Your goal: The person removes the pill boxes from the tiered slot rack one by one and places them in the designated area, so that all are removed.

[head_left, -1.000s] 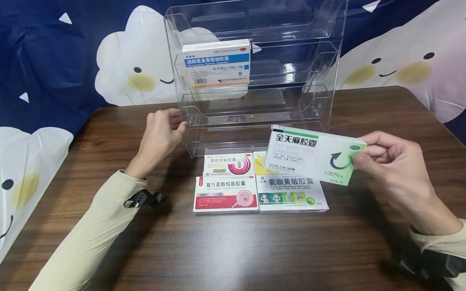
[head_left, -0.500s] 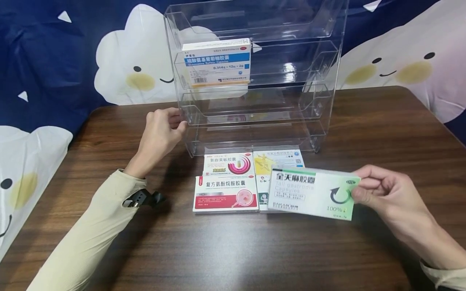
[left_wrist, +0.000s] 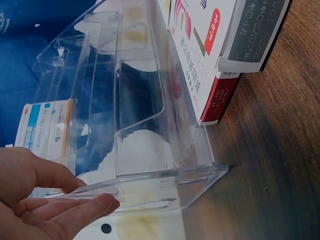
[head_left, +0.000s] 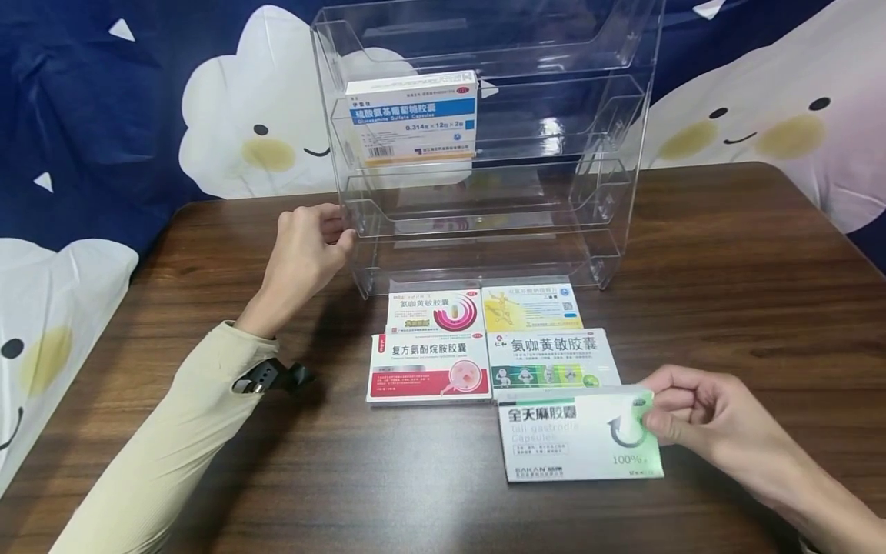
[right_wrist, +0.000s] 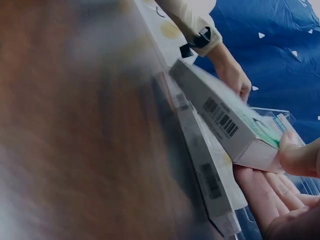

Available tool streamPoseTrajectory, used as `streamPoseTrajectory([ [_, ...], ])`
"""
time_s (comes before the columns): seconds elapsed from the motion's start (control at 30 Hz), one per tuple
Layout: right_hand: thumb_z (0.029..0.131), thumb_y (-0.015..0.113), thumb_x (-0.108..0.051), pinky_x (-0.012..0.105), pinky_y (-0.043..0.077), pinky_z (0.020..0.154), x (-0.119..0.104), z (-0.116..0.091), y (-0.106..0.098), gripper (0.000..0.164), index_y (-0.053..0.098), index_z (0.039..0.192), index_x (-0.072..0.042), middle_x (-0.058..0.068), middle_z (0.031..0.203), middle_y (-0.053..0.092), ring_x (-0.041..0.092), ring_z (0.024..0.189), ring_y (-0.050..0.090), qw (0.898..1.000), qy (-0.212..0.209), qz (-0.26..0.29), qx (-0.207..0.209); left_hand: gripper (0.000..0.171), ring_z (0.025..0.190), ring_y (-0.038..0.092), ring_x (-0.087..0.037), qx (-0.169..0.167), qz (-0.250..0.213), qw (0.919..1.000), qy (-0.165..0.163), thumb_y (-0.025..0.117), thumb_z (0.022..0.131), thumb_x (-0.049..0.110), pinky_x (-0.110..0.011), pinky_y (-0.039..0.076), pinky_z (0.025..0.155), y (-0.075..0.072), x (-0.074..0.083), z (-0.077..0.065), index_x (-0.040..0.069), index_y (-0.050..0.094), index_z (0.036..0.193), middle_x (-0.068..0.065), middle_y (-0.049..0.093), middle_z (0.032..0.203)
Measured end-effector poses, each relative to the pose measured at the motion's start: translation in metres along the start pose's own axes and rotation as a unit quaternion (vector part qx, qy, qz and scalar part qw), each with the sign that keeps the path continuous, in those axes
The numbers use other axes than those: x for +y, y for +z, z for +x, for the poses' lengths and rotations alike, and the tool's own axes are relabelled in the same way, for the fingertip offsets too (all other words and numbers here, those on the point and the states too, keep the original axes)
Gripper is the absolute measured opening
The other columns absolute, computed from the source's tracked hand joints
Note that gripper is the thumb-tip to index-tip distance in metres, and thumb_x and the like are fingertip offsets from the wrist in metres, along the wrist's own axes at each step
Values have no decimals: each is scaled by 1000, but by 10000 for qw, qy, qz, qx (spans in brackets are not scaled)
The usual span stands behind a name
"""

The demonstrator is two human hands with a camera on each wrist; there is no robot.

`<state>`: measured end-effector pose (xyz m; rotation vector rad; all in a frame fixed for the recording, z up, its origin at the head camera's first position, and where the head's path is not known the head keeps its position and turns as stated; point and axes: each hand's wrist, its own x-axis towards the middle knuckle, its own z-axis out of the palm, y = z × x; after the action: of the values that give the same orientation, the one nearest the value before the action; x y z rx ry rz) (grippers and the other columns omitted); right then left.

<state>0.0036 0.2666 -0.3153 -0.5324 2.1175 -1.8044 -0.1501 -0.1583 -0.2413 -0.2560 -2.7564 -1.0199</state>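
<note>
My right hand [head_left: 699, 415] pinches the right end of a white-and-green medicine box [head_left: 554, 454] between thumb and fingers. In the right wrist view that medicine box [right_wrist: 220, 112] is held at a tilt, near the boxes on the table. It covers the lower edge of a white-and-green box [head_left: 554, 354] behind it. On the left, my left hand [head_left: 308, 246] holds the side edge of a clear plastic display rack [head_left: 477, 254]. The left wrist view shows the thumb and fingers on either side of the rack's side panel [left_wrist: 145, 192].
A red-and-white medicine box [head_left: 429, 377], a pink-ringed box [head_left: 422, 308] and a yellow-and-white box [head_left: 529, 308] lie before the rack. One blue-and-white box [head_left: 411, 127] stands on an upper tier at the left. Behind the wooden table [head_left: 415, 500] hangs a cloud-patterned cloth [head_left: 90, 123].
My right hand has brought the white-and-green medicine box down toward me, from over the other boxes to their front edge. The left hand has stayed on the rack.
</note>
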Motion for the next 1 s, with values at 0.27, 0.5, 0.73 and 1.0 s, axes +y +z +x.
streamPoseTrajectory([
  [0.27,94,54,3,38,59,63,2,-1,10,12,60,105,4,9,90,73,20,79,71,9948,903,-106,-466,25,101,68,-29,3,72,10000,-53,59,87,2,-40,53,89,-2,0,0,-8,68,108,-23,69,101],
  [0.5,96,57,-11,37,58,56,-3,-2,11,18,60,99,7,4,77,69,15,66,65,9838,1462,-938,-447,27,101,67,-28,-40,77,9999,-125,58,87,3,-40,53,90,-2,1,0,-8,67,110,-23,69,103],
  [0.73,97,58,-20,36,57,55,-5,0,13,24,61,101,4,4,72,66,17,62,64,9750,1835,-1203,-346,28,101,67,-30,-45,52,9999,-124,58,87,2,-41,53,90,-2,1,0,-9,66,111,-24,69,103],
  [1.0,82,76,-31,15,38,46,-19,-7,34,17,69,91,-19,-20,64,50,-5,51,44,8929,-410,-4363,1034,26,101,67,-29,-46,52,9999,-84,58,87,2,-40,53,89,-1,0,0,-9,67,109,-24,69,103],
])
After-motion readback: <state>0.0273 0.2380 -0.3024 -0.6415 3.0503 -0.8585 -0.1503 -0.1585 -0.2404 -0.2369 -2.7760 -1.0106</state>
